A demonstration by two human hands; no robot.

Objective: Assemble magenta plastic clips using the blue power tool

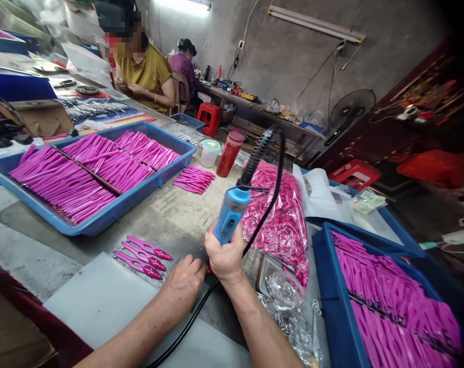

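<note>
My right hand (226,253) is wrapped round a blue electric screwdriver (232,209), held upright with its black cord looping from the top. The driver's lower end is hidden behind my fist. Just left of it, my left hand (185,281) rests low over the table with its fingers curled closed. A small pink piece (209,270) shows at its fingertips; the rest of it is covered by my hands. Several pink-handled tools with glossy darker pointed ends (143,256) lie side by side to the left of my left hand.
A blue tray (74,229) of pink handles stands left, another blue bin (326,286) right. A plastic bag of pink parts (273,214), bagged small metal parts (283,286), a red bottle (230,153) and a lidded tub (210,153) surround the work area. Two people sit beyond.
</note>
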